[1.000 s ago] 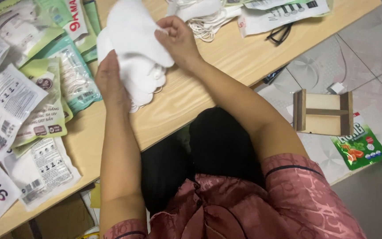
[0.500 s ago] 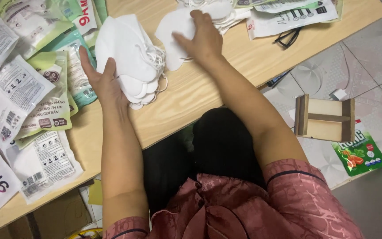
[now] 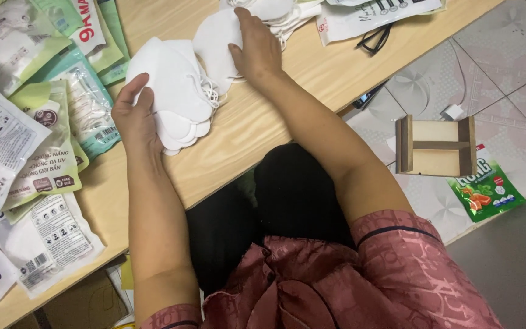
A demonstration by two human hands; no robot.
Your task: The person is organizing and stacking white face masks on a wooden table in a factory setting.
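**Patterned rose top, black trousers, bare forearms**

The person wears a dusty rose-pink short-sleeved top of woven fabric with a tone-on-tone repeated pattern. Each sleeve ends above the elbow in a thin dark piping line. Below it are plain black trousers. Both forearms are uncovered, and the left hand and right hand show no gloves.

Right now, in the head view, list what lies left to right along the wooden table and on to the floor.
Sealed mask packets → left hand → stack of white masks → right hand → black glasses → small wooden stand → green snack packet.
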